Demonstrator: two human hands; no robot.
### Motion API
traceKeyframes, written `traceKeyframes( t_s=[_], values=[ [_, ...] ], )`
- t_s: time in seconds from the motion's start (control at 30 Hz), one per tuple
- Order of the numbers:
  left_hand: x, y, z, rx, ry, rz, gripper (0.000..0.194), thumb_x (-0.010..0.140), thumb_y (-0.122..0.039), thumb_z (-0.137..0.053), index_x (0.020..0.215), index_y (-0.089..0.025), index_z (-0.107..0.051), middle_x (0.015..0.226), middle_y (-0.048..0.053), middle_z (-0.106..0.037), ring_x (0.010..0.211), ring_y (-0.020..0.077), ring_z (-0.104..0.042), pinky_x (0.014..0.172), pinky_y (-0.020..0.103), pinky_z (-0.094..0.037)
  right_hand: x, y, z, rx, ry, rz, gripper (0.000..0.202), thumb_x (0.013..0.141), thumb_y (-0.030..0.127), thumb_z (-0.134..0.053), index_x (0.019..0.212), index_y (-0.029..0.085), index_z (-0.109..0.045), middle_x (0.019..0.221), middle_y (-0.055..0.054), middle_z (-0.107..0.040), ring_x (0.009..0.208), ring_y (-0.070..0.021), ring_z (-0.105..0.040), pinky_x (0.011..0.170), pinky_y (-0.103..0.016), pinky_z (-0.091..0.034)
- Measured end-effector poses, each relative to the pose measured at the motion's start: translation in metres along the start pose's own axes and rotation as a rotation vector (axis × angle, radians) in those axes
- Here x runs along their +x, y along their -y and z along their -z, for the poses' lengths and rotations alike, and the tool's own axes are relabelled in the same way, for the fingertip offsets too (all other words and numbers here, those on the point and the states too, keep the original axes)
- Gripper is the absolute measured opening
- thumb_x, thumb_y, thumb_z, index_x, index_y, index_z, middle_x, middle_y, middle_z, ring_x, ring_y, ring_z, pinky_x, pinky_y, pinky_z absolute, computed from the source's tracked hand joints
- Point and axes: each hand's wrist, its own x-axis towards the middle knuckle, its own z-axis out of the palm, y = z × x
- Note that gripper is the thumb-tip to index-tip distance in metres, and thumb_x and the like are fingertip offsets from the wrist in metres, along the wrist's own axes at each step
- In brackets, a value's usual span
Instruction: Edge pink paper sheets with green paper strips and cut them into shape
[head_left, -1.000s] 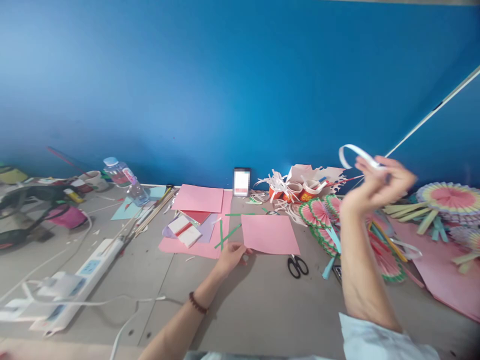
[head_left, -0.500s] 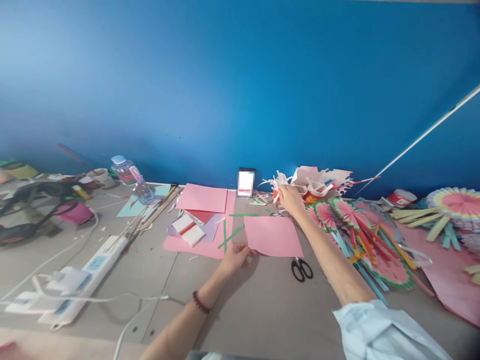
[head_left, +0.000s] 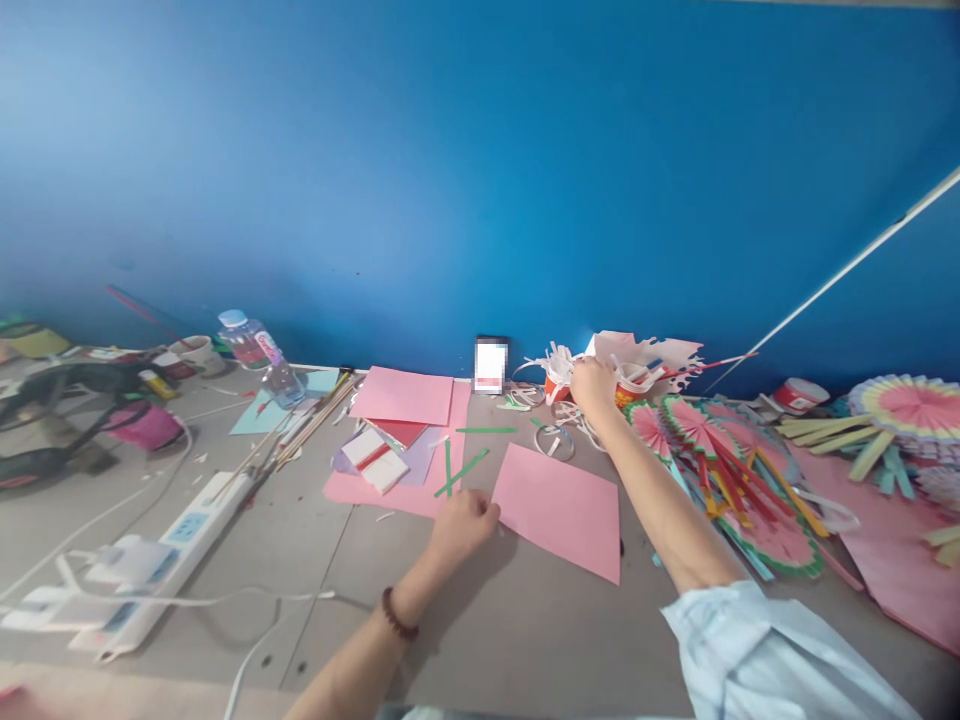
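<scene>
The gray tabletop (head_left: 555, 640) is meeting the blue wall (head_left: 420, 180) along its far edge; toward its near left corner a white power strip (head_left: 169, 565) is lying aslant; toward its right edge, folded paper fans (head_left: 776, 530) are spreading; mid-table, the loose pink sheet (head_left: 562, 510) is lying askew, its left corner meeting the left hand (head_left: 463, 525), whose fingers are curling together and pinching that corner; the right hand (head_left: 594, 388) is reaching among red paper cups (head_left: 628, 392) near the far edge, its fingertips hidden, so whether they are gripping anything I cannot tell; a phone (head_left: 491, 365) is standing at the far edge; thin green strips (head_left: 486, 430) are lying beyond the left hand.
</scene>
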Motion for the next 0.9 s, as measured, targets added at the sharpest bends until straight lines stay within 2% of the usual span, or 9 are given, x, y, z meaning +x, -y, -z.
traceKeyframes(
  t_s=[0.1,0.2,0.3,0.43,0.53,0.6,0.73,0.9],
  values=[
    [-0.001,-0.004,0.008,0.222,-0.162,-0.064,0.013,0.074,-0.026,-0.052,0.069,-0.018,-0.061,0.053,0.001,-0.050,0.058,0.0175,-0.051,0.058,0.027,-0.030,-0.004,-0.004,0.006,0.038,-0.007,-0.026,0.027,0.080,0.010,-0.045,0.092,0.011,-0.069,0.082,-0.016,-0.068,0.076,-0.0245,-0.060,0.069,-0.033,-0.040],
    [0.006,-0.001,0.016,0.475,-0.291,-0.173,0.021,0.081,-0.024,-0.047,0.093,-0.019,-0.063,0.074,0.006,-0.061,0.074,0.0220,-0.057,0.061,0.029,-0.035,-0.017,-0.003,0.016,0.138,-0.117,-0.033,0.032,0.084,0.016,-0.041,0.105,0.015,-0.066,0.090,-0.013,-0.068,0.081,-0.0249,-0.060,0.069,-0.032,-0.041],
    [0.014,0.007,0.024,0.647,-0.343,-0.249,0.022,0.083,-0.020,-0.046,0.095,-0.019,-0.064,0.091,0.011,-0.062,0.090,0.0277,-0.056,0.065,0.033,-0.040,-0.040,0.009,0.022,0.240,-0.200,0.010,0.034,0.086,0.017,-0.039,0.109,0.017,-0.064,0.096,-0.012,-0.067,0.090,-0.0256,-0.058,0.072,-0.032,-0.043],
    [0.020,0.012,0.028,0.750,-0.354,-0.279,0.021,0.083,-0.018,-0.047,0.092,-0.018,-0.066,0.096,0.013,-0.062,0.091,0.0295,-0.054,0.071,0.038,-0.043,-0.072,0.038,0.013,0.395,-0.031,0.176,0.033,0.084,0.013,-0.041,0.103,0.020,-0.067,0.096,-0.009,-0.068,0.091,-0.0229,-0.059,0.078,-0.031,-0.044],
    [0.020,0.012,0.026,0.723,-0.314,-0.367,0.023,0.085,-0.017,-0.046,0.094,-0.017,-0.067,0.097,0.013,-0.062,0.093,0.0295,-0.054,0.077,0.041,-0.044,-0.085,0.061,-0.008,0.536,0.177,0.255,0.033,0.082,0.010,-0.044,0.101,0.023,-0.068,0.102,-0.007,-0.068,0.095,-0.0215,-0.060,0.083,-0.031,-0.044],
    [0.021,0.011,0.024,0.652,-0.230,-0.475,0.026,0.085,-0.015,-0.044,0.097,-0.018,-0.067,0.100,0.011,-0.063,0.097,0.0269,-0.055,0.082,0.040,-0.045,-0.087,0.073,-0.026,0.617,0.297,0.302,0.028,0.083,0.012,-0.048,0.097,0.023,-0.069,0.100,-0.005,-0.069,0.093,-0.0198,-0.061,0.084,-0.031,-0.044],
    [0.023,0.013,0.019,0.532,-0.037,-0.676,0.033,0.087,-0.013,-0.041,0.111,-0.021,-0.063,0.116,0.009,-0.062,0.114,0.0225,-0.051,0.094,0.039,-0.042,-0.083,0.088,-0.053,0.635,0.343,0.288,0.018,0.079,0.017,-0.061,0.094,0.021,-0.070,0.098,-0.005,-0.068,0.092,-0.0195,-0.060,0.082,-0.029,-0.044],
    [0.023,0.015,0.018,0.535,0.072,-0.733,0.036,0.088,-0.009,-0.039,0.112,-0.021,-0.062,0.121,0.008,-0.062,0.120,0.0224,-0.049,0.099,0.041,-0.040,-0.078,0.093,-0.065,0.621,0.368,0.217,0.006,0.075,0.019,-0.065,0.079,0.020,-0.070,0.083,-0.005,-0.067,0.080,-0.0181,-0.059,0.074,-0.027,-0.044]
  ],
)
